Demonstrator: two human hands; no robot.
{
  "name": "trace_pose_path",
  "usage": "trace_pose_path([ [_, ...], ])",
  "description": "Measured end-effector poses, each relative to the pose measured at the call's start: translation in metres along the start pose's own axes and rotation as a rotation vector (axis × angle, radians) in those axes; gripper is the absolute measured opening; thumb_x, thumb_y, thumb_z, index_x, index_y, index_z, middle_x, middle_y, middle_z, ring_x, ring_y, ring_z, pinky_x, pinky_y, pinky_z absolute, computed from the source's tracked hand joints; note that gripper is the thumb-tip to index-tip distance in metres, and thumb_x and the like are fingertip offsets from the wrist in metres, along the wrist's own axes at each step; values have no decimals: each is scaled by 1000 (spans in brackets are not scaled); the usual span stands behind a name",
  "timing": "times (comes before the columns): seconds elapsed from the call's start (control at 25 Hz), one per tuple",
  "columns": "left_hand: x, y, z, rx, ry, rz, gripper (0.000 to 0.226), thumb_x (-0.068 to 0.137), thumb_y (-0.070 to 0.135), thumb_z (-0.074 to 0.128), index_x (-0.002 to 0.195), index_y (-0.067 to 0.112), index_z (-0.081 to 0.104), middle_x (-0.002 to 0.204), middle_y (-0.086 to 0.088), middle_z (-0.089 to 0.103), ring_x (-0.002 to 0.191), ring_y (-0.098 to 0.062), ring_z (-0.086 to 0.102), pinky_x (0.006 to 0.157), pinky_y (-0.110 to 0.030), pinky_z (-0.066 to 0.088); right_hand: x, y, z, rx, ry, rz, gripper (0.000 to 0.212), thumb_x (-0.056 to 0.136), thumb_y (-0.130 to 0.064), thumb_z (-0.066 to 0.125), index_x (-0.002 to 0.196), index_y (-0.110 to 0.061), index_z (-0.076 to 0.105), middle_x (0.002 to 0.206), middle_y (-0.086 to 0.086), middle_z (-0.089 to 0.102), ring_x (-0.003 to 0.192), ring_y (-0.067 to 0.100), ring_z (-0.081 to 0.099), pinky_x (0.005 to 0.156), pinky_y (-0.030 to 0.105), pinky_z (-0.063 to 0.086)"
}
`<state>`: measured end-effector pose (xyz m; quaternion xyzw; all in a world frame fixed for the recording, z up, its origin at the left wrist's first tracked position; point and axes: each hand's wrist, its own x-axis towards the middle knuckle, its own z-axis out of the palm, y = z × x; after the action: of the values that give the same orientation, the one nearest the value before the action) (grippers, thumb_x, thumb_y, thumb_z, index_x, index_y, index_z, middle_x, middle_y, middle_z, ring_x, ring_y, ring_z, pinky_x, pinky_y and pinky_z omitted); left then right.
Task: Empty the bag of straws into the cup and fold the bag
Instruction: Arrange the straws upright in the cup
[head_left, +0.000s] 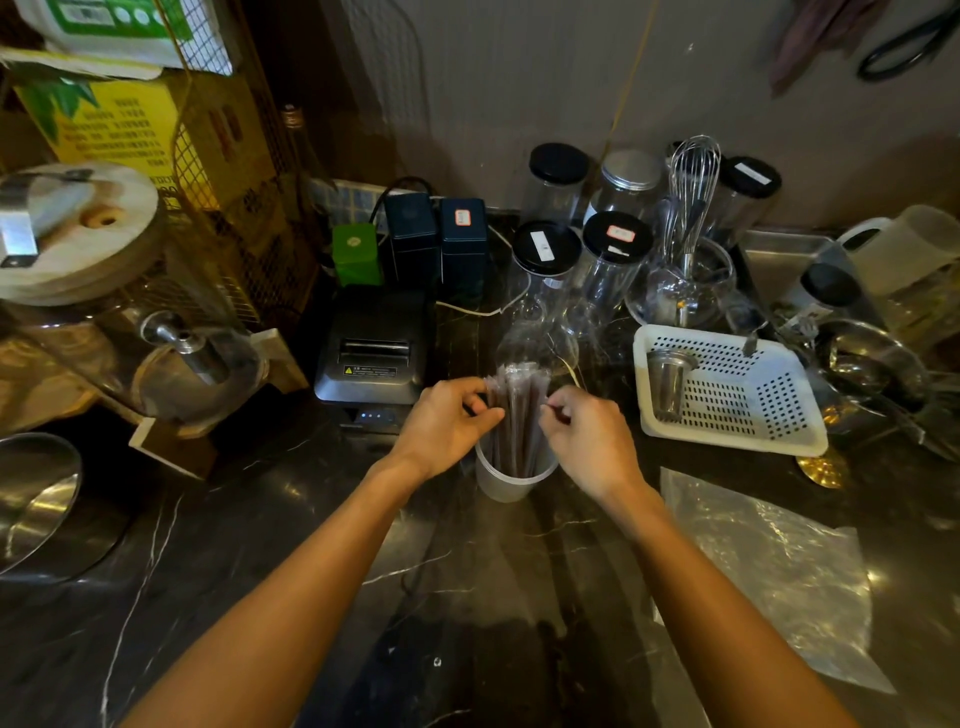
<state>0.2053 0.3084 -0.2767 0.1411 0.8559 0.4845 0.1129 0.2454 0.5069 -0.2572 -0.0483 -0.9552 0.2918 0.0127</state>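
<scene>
A bundle of dark, plastic-wrapped straws (517, 415) is stood in the translucent white plastic cup (511, 480) between the hands. The bundle is pinched by the left hand (447, 423) and right hand (587, 439). The empty clear plastic bag (769, 566) lies flat, unfolded, on the dark marble worktop (260, 545) right of the right hand. The light cup could be tipped if the top-heavy bundle is released leaning.

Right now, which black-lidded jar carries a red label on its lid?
The front-row jar nearest the whisk. Its neighbour jar to the left has a white label; the back-left lid is bare.
</scene>
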Motion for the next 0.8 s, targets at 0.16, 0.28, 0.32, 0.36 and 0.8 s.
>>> trace_pose_path([
  [0.16, -4, 6, 0, 6, 11, -13, 34, 97, 19, 69, 130, 24, 66, 80, 3, 72, 69, -1, 69, 82, -37, 64, -3, 2, -3, -66, -9, -24, 16, 104, -26, 60, 92, -19, 69, 73, -3, 67, 66, 16, 66, 59, 31, 47],
  [0.28, -7, 10, -1, 3, 19, -10, 37, 96, 19, 70, 132, 22, 65, 79, 4, 71, 69, -1, 68, 84, -40, 64, -5, 2, -7, -41, -13, -52, 15, 104, -28, 61, 95, -20, 70, 76, -2, 69, 69, 16, 67, 63, 34, 52],
  [0.32, -7, 12, -1, 6, 25, -15, 39, 95, 19, 71, 134, 21, 64, 80, 3, 71, 69, -2, 68, 85, -41, 63, -4, 2, -8, -21, -17, -64, 15, 103, -29, 62, 95, -20, 70, 76, -2, 70, 69, 16, 67, 63, 35, 53],
  [0.36, -7, 13, -2, 9, 34, -24, 41, 95, 19, 72, 135, 21, 63, 82, 1, 71, 71, -3, 68, 87, -42, 63, -4, 1, -9, -1, -18, -76, 14, 103, -28, 62, 94, -20, 69, 75, -2, 70, 69, 16, 67, 63, 36, 53],
  [0.8, -9, 22, -9, -3, 102, -80, 63, 92, 21, 76, 149, 16, 49, 95, 2, 65, 84, -9, 65, 96, -42, 59, 0, -2, -10, 89, 19, -111, 10, 100, -25, 67, 107, -19, 68, 78, -5, 68, 72, 14, 67, 66, 38, 56],
])
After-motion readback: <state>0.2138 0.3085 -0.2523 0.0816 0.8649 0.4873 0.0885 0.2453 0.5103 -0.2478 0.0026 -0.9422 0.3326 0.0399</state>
